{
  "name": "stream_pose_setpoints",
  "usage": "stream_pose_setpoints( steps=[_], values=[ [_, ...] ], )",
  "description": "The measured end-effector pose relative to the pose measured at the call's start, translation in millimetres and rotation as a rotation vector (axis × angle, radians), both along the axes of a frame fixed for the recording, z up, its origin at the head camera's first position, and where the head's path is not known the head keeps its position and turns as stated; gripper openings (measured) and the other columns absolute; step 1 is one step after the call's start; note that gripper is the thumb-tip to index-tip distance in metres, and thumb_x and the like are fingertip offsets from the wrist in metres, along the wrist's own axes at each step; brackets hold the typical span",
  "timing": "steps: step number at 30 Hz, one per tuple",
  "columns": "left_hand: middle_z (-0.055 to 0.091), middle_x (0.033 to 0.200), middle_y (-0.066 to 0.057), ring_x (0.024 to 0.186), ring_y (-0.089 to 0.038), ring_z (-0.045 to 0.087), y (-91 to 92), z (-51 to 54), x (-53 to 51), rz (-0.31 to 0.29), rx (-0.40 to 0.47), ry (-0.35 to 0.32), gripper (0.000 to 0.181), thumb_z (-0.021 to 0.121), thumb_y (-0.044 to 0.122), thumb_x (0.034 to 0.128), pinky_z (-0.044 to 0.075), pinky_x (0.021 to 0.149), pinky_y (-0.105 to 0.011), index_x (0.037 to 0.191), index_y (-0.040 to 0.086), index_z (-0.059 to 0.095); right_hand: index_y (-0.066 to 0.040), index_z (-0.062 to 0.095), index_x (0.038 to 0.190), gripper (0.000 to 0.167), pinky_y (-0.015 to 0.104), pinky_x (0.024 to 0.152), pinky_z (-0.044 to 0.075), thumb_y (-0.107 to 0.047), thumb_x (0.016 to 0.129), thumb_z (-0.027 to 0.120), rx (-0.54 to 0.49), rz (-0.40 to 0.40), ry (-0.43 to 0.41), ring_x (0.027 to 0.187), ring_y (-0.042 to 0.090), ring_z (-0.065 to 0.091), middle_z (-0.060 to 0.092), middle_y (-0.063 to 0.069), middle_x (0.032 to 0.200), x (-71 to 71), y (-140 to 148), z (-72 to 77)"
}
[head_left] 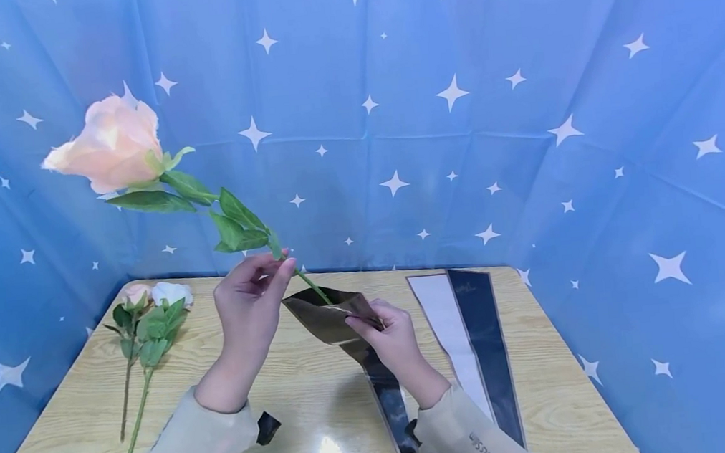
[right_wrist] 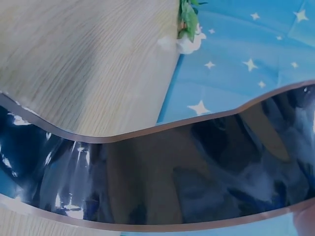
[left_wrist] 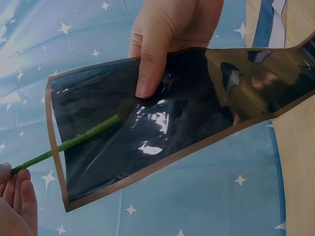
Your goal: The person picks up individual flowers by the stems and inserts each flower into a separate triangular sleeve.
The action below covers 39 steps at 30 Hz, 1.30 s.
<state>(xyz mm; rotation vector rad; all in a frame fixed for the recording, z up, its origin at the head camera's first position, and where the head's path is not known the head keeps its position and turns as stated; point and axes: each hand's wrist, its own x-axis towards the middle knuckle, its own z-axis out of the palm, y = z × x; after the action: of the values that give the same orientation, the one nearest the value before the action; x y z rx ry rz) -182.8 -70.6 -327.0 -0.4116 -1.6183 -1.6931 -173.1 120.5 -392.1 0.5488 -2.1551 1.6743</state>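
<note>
My left hand (head_left: 247, 308) pinches the green stem (head_left: 313, 286) of a pale pink artificial rose (head_left: 109, 146), whose bloom leans up to the left. The lower end of that stem is inside the mouth of a dark flower sleeve (head_left: 324, 321). At the sleeve's upper right edge, my right hand (head_left: 397, 338) grips it with the thumb in front. In the left wrist view the cut stem end (left_wrist: 110, 122) shows inside the brown-edged sleeve (left_wrist: 182, 128), short of the right thumb. The sleeve (right_wrist: 147, 182) spans the right wrist view, where almost none of the hand shows.
Two more artificial roses, one white (head_left: 171, 293) and one pinkish (head_left: 135, 293), lie at the table's left. Another black sleeve (head_left: 482, 331) and a white one (head_left: 445, 320) lie flat at the right. A blue star-printed curtain (head_left: 324, 79) surrounds the wooden table (head_left: 564, 381).
</note>
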Motion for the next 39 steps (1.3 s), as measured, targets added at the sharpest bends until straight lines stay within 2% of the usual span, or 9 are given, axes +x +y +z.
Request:
stream_pose_setpoints(
  steps=[3, 6, 11, 17, 23, 27, 30, 35, 39],
  values=[
    [0.073, 0.083, -0.005, 0.072, -0.001, 0.068, 1.8, 0.1, -0.3, 0.000, -0.027, -0.003, 0.009, 0.073, -0.002, 0.0789, 0.054, 0.065, -0.017, 0.085, -0.007, 0.070, 0.001, 0.073, 0.088, 0.008, 0.022, 0.060, 0.047, -0.002, 0.080, 0.072, -0.018, 0.000, -0.032, 0.070, 0.004, 0.055, 0.066, 0.016, 0.079, 0.5, -1.3, -0.1],
    [0.072, 0.083, -0.012, 0.071, -0.001, 0.066, 3.5, 1.1, 0.7, 0.029, -0.103, -0.017, 0.009, 0.074, 0.004, 0.0796, 0.054, 0.066, -0.017, 0.084, -0.003, 0.071, 0.001, 0.073, 0.087, 0.008, 0.023, 0.060, 0.048, -0.003, 0.080, 0.073, -0.025, -0.002, -0.039, 0.069, 0.004, 0.054, 0.066, 0.015, 0.079, 1.4, -3.2, 0.5],
    [0.072, 0.087, -0.006, 0.072, 0.002, 0.064, 4.4, 2.4, 4.5, 0.118, -0.246, -0.088, 0.011, 0.076, 0.016, 0.0806, 0.053, 0.068, -0.014, 0.086, 0.006, 0.074, 0.001, 0.071, 0.082, 0.006, 0.022, 0.058, 0.044, -0.004, 0.080, 0.073, -0.015, -0.006, -0.022, 0.067, 0.005, 0.051, 0.065, 0.015, 0.077, 3.2, -5.8, 3.0],
    [0.073, 0.086, -0.004, 0.071, -0.002, 0.066, 8.0, 3.4, 6.0, 0.112, -0.249, -0.166, 0.015, 0.078, 0.020, 0.0783, 0.053, 0.066, -0.014, 0.086, 0.008, 0.074, 0.002, 0.071, 0.086, 0.008, 0.022, 0.062, 0.048, -0.004, 0.081, 0.073, -0.044, 0.002, -0.065, 0.071, 0.004, 0.056, 0.069, 0.018, 0.085, 3.8, -7.4, 3.3],
    [0.073, 0.082, -0.004, 0.067, -0.008, 0.067, 11.2, 3.5, 5.0, 0.104, -0.281, -0.129, 0.015, 0.078, 0.019, 0.0788, 0.053, 0.064, -0.015, 0.086, 0.006, 0.074, 0.004, 0.072, 0.091, 0.013, 0.025, 0.068, 0.053, -0.003, 0.081, 0.072, -0.081, 0.028, -0.088, 0.078, 0.004, 0.062, 0.070, 0.019, 0.091, 4.3, -10.0, 3.5],
    [0.073, 0.082, -0.003, 0.068, -0.010, 0.068, 12.0, 4.9, 5.3, 0.098, -0.304, -0.144, 0.017, 0.076, 0.020, 0.0801, 0.053, 0.065, -0.016, 0.088, 0.005, 0.074, 0.004, 0.071, 0.095, 0.016, 0.026, 0.069, 0.054, -0.004, 0.081, 0.072, -0.081, 0.030, -0.086, 0.080, 0.005, 0.064, 0.071, 0.019, 0.093, 4.7, -11.3, 3.4],
    [0.073, 0.083, -0.003, 0.069, -0.012, 0.068, 12.3, 5.3, 5.5, 0.104, -0.322, -0.159, 0.018, 0.076, 0.022, 0.0810, 0.053, 0.065, -0.015, 0.089, 0.006, 0.074, 0.004, 0.071, 0.097, 0.017, 0.026, 0.069, 0.054, -0.004, 0.082, 0.072, -0.094, 0.031, -0.111, 0.078, 0.005, 0.065, 0.071, 0.019, 0.094, 5.1, -11.5, 3.4],
    [0.073, 0.081, -0.004, 0.071, -0.013, 0.069, 12.2, 6.1, 5.3, 0.118, -0.362, -0.137, 0.015, 0.072, 0.021, 0.0851, 0.055, 0.067, -0.017, 0.090, 0.008, 0.075, 0.004, 0.071, 0.096, 0.016, 0.024, 0.066, 0.053, -0.005, 0.083, 0.071, -0.119, 0.024, -0.166, 0.074, 0.004, 0.064, 0.071, 0.021, 0.091, 6.0, -11.3, 3.8],
    [0.073, 0.082, -0.005, 0.075, -0.014, 0.070, 11.9, 7.4, 4.5, 0.092, -0.331, -0.127, 0.016, 0.071, 0.019, 0.0850, 0.055, 0.070, -0.018, 0.096, 0.008, 0.074, 0.004, 0.071, 0.096, 0.016, 0.023, 0.065, 0.052, -0.006, 0.083, 0.071, -0.146, 0.030, -0.213, 0.073, 0.005, 0.064, 0.071, 0.022, 0.091, 2.6, -10.6, -1.9]
  ],
)
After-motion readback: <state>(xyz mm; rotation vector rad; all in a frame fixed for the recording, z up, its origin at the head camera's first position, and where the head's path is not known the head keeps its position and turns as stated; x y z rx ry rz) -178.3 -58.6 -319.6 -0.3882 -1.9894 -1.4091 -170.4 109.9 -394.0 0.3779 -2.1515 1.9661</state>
